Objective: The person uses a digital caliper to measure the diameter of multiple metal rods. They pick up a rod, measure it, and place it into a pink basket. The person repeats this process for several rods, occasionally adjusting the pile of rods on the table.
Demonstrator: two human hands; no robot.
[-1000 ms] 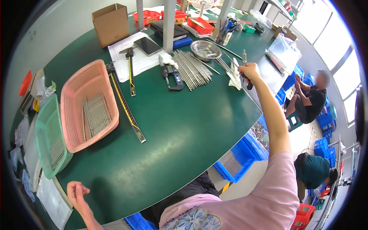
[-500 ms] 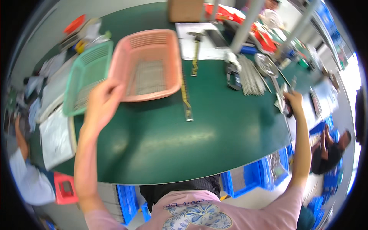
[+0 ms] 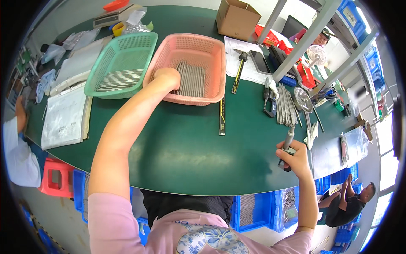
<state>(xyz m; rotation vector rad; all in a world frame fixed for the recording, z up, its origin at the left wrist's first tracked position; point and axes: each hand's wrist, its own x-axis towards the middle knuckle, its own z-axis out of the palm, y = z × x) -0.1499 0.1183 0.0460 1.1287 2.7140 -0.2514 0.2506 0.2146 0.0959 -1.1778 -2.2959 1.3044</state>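
Note:
My left hand (image 3: 168,78) reaches over the near rim of a pink plastic basket (image 3: 218,91), beside thin metal rods (image 3: 192,80) lying in it. The fingers point down and are hidden behind the back of the hand, so their grip does not show. Above the table's right part, my right hand (image 3: 297,157) is closed around a micrometer (image 3: 289,139), its silver barrel pointing up and its dark frame partly covered by the fingers. Left of the pink basket stands a green basket (image 3: 95,84) with more metal rods (image 3: 120,79) in it.
A tape measure strip (image 3: 222,118) pokes out from under the pink basket. Another micrometer (image 3: 270,101), a bundle of rods (image 3: 286,103) and a metal strainer (image 3: 302,99) lie at the right. Papers, a phone (image 3: 259,62) and a carton (image 3: 237,19) are farther back.
My left hand has gone from the pink basket's left edge into it. My right hand has come nearer and left, lifting the micrometer into plain sight. The view has shifted.

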